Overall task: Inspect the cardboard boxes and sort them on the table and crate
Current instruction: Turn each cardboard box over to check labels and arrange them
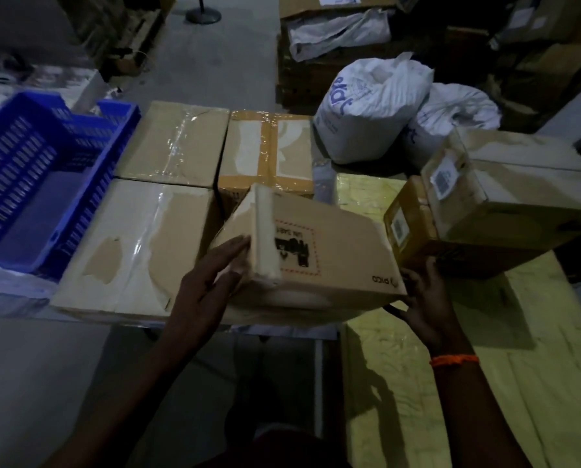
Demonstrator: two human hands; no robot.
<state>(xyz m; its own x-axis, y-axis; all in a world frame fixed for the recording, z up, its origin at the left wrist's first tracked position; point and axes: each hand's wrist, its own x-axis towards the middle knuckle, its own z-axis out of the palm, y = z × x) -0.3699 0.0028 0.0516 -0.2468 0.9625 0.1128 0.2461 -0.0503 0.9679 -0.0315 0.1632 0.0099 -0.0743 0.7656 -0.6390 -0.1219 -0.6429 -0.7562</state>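
Note:
A tilted cardboard box (329,251) with a black printed label and a small logo is held between both hands at the centre. My left hand (211,282) presses flat with straight fingers against its left end. My right hand (424,298) grips its lower right corner, fingers curled under it. Three taped cardboard boxes lie flat behind and to the left: a near one (133,244), a far left one (174,143) and a far one with brown tape (268,150). A blue slatted crate (32,184) stands at the left.
Two stacked boxes (491,197) with barcode labels sit at the right on a yellow wrapped surface (484,383). White sacks (370,109) and further cartons stand on the floor behind. A black stand base (203,15) is at the far back.

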